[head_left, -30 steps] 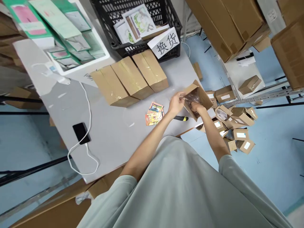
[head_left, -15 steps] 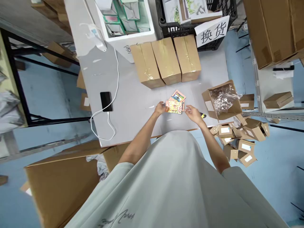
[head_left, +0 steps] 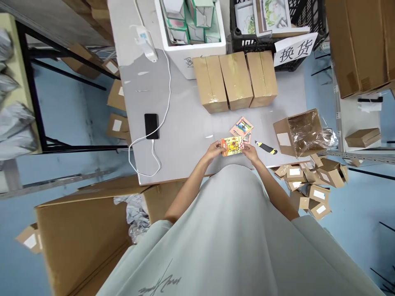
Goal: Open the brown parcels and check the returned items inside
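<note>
left hand: grip narrow, thumb and fingers holding the left end of a yellow and orange card. right hand: grip narrow, holding the same card's right end. the card is just right of the frame's centre, above the bench. directly behind it, partly covered from view, lie pink cards. a black and yellow knife lies near the right hand, apart from it. at right of frame, an open box stands with clear plastic wrap spilling out. three taped boxes stand side by side, upper centre. a dark phone lies left of centre, a white cable across it.
</note>
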Available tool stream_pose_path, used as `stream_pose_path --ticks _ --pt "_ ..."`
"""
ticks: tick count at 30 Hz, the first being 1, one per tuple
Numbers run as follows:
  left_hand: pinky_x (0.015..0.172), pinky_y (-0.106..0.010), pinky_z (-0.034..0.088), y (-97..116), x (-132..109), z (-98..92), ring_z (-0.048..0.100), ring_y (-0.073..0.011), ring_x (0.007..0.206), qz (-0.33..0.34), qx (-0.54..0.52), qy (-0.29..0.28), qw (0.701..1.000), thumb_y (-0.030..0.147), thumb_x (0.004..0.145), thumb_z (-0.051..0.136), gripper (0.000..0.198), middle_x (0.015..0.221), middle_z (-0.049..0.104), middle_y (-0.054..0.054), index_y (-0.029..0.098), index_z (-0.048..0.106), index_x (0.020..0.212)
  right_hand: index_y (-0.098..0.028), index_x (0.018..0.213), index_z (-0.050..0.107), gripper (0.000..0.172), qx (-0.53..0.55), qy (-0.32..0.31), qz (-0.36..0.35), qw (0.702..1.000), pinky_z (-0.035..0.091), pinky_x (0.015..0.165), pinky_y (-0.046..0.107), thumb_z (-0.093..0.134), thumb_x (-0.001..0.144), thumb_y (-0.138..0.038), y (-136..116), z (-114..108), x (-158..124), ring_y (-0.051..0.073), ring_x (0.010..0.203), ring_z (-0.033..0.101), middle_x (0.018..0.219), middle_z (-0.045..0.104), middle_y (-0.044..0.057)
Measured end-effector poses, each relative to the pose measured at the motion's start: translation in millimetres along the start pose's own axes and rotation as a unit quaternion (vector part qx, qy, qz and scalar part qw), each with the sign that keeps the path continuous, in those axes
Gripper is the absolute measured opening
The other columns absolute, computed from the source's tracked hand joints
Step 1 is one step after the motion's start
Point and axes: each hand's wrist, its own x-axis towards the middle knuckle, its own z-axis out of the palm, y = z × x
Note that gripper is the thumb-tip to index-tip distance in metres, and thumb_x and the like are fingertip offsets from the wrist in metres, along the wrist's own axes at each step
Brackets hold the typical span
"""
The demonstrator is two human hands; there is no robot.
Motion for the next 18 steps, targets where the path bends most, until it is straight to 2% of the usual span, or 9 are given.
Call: stream_pose_path --ticks 2,4,6,8,11,14,18 --pt "0.1 -0.044 0.069 2 -27 -16.6 0.081 -0.0302 0.108 0.018 -0.042 -0.05 0.998 0.034 0.063 0.097 0.049 0.108 0.087 -0.008 0.02 0.079 0.106 -0.018 0.123 0.082 0.047 0.048 -0.009 -0.034 0.998 0.064 0.086 0.036 0.078 0.081 -0.039 -10 -7 -11 0.023 0.094 0.073 0.113 0.084 0.009" --pt "0.108 -0.049 0.067 5 -54 -29.1 0.082 -0.0331 0.114 0.033 -0.077 -0.088 0.993 0.05 0.067 0.102 0.056 0.117 0.088 -0.012 0.019 0.081 0.109 -0.019 0.124 0.083 0.052 0.112 -0.027 -0.084 0.99 0.063 0.086 0.036 0.084 0.079 -0.045 -24 -14 -21 0.023 0.095 0.072 0.117 0.083 0.009" --pt "0.111 -0.048 0.066 8 -77 -34.9 0.082 -0.0329 0.116 0.057 -0.102 -0.068 0.991 0.069 0.075 0.099 0.061 0.118 0.088 -0.013 0.02 0.079 0.105 -0.021 0.126 0.083 0.057 0.17 -0.044 -0.129 0.976 0.064 0.09 0.037 0.09 0.078 -0.051 -43 -18 -30 0.023 0.101 0.073 0.122 0.083 0.01" --pt "0.108 -0.045 0.067 10 -96 -34.6 0.081 -0.0313 0.116 0.097 -0.122 -0.018 0.988 0.082 0.079 0.093 0.067 0.115 0.087 -0.011 0.021 0.075 0.1 -0.025 0.131 0.081 0.062 0.217 -0.056 -0.144 0.964 0.065 0.095 0.037 0.094 0.078 -0.054 -63 -19 -38 0.023 0.109 0.075 0.128 0.083 0.009" --pt "0.101 -0.042 0.069 14 -114 -29.8 0.081 -0.0294 0.116 0.154 -0.139 0.016 0.978 0.086 0.08 0.091 0.069 0.12 0.085 -0.009 0.023 0.074 0.103 -0.028 0.129 0.079 0.064 0.278 -0.102 -0.115 0.948 0.067 0.097 0.035 0.098 0.076 -0.056 -87 -13 -54 0.021 0.109 0.08 0.124 0.086 0.007" --pt "0.098 -0.041 0.07 17 -122 -27.4 0.08 -0.029 0.12 0.188 -0.135 0.02 0.973 0.084 0.085 0.09 0.067 0.127 0.085 -0.01 0.024 0.075 0.111 -0.025 0.119 0.081 0.063 0.272 -0.164 -0.086 0.944 0.07 0.091 0.035 0.102 0.072 -0.062 -98 -7 -75 0.021 0.098 0.082 0.11 0.088 0.006" --pt "0.102 -0.041 0.068 19 -129 -28.0 0.08 -0.0295 0.119 0.222 -0.113 0.034 0.968 0.083 0.086 0.091 0.066 0.124 0.086 -0.01 0.024 0.078 0.112 -0.026 0.121 0.084 0.07 0.25 -0.161 -0.113 0.948 0.071 0.086 0.035 0.096 0.077 -0.078 -100 -7 -104 0.022 0.097 0.083 0.113 0.09 0.006"
